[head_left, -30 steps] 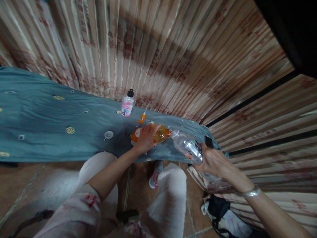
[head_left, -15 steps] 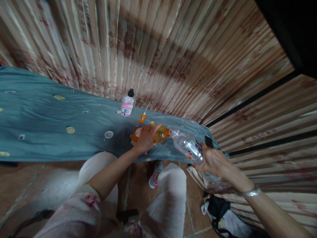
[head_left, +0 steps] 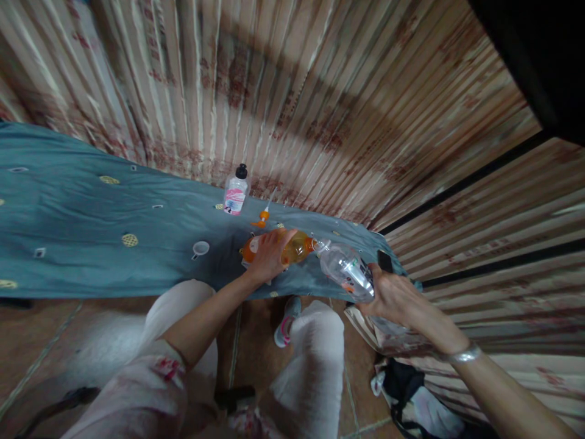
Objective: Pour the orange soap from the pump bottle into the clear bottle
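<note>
The translucent orange bottle [head_left: 298, 247], with a pale patch toward its left end, points its neck right. Just right of it, the clear bottle [head_left: 342, 265], marked with small orange and dark print, slants nearward to the right, mouths together.

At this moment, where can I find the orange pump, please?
In the head view, the orange pump lies on the teal cloth near the middle, right of the black-capped bottle and just beyond the orange bottle in the left hand.
</note>
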Demonstrator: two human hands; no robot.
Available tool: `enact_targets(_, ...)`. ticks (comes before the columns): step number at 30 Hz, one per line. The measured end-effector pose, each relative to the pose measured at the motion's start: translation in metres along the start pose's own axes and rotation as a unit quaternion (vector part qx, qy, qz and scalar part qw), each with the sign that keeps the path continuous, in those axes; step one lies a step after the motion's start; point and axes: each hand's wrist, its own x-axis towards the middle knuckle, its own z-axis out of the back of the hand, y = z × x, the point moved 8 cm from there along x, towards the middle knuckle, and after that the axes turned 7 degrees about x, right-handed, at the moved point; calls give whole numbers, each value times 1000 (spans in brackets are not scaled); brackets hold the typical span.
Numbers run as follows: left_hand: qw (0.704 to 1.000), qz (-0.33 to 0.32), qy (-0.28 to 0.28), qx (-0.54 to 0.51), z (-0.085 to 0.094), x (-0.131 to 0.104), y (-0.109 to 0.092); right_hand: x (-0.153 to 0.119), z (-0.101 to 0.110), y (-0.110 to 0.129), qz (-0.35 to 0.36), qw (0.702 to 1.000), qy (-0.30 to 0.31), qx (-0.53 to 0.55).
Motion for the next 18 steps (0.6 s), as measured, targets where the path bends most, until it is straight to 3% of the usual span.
enact_targets(18, 1000, -1, -7, -3, -1, 0, 1, 0, 2, 1, -3, 1000, 4, -4)
